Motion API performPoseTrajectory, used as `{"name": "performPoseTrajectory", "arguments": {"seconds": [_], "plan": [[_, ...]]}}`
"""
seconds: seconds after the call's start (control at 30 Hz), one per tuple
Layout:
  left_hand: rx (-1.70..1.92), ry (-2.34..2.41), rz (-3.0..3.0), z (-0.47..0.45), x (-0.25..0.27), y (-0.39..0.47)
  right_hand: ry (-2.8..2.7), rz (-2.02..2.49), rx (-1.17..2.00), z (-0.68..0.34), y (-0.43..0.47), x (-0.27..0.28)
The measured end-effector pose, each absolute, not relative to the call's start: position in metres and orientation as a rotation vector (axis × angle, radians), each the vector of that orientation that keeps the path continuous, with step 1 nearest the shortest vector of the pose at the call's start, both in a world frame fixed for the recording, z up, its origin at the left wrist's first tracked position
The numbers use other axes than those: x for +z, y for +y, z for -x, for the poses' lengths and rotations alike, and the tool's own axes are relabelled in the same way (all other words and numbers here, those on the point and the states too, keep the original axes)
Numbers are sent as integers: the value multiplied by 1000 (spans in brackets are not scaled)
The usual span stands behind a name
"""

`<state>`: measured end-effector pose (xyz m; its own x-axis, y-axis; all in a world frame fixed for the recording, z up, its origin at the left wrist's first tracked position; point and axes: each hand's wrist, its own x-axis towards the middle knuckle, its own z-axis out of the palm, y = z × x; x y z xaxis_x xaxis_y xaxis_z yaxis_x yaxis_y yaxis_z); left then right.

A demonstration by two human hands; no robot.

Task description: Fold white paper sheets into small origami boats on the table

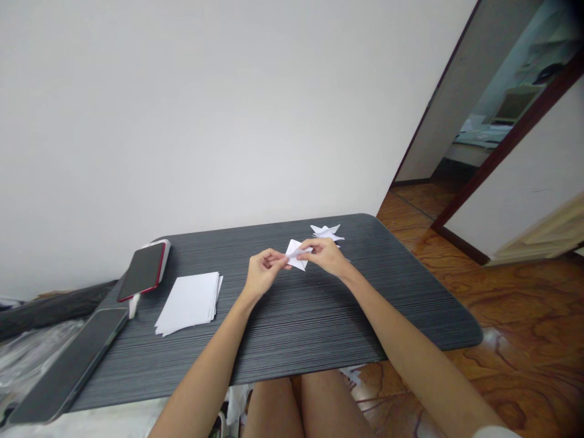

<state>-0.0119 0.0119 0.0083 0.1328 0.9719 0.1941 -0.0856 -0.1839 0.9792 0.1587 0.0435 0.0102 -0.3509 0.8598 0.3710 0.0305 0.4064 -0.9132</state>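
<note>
Between my two hands is a small folded piece of white paper (295, 248), held up over the dark table. My left hand (264, 267) pinches its left corner between thumb and fingers. On the other side my right hand (325, 254) grips a raised flap of the same paper. Just beyond my right hand lie several folded white paper shapes (327, 232) with pointed tips, partly hidden by that hand. A stack of white paper sheets (189, 301) rests to the left of my left hand, its edges slightly uneven.
The dark striped table (296, 340) has rounded corners and stands against a white wall. At its left lie a red-edged phone (142, 272) on a white object and a second dark phone-like device (73, 362). White scraps (351, 374) lie on the wooden floor (524, 292).
</note>
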Motion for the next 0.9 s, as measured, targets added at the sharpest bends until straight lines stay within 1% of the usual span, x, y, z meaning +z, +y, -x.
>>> {"name": "performPoseTrajectory", "arguments": {"seconds": [0.17, 0.47, 0.6, 0.9], "plan": [[1262, 898, -1409, 11, 10, 11, -1637, 888, 1109, -159, 45, 7], [1262, 965, -1475, 10, 9, 10, -1473, 801, 1222, -149, 39, 12], [1255, 915, -1479, 10, 9, 9, -1373, 774, 1257, -147, 38, 10], [1176, 899, -1420, 11, 7, 12, -1377, 824, 1258, -150, 44, 7]]}}
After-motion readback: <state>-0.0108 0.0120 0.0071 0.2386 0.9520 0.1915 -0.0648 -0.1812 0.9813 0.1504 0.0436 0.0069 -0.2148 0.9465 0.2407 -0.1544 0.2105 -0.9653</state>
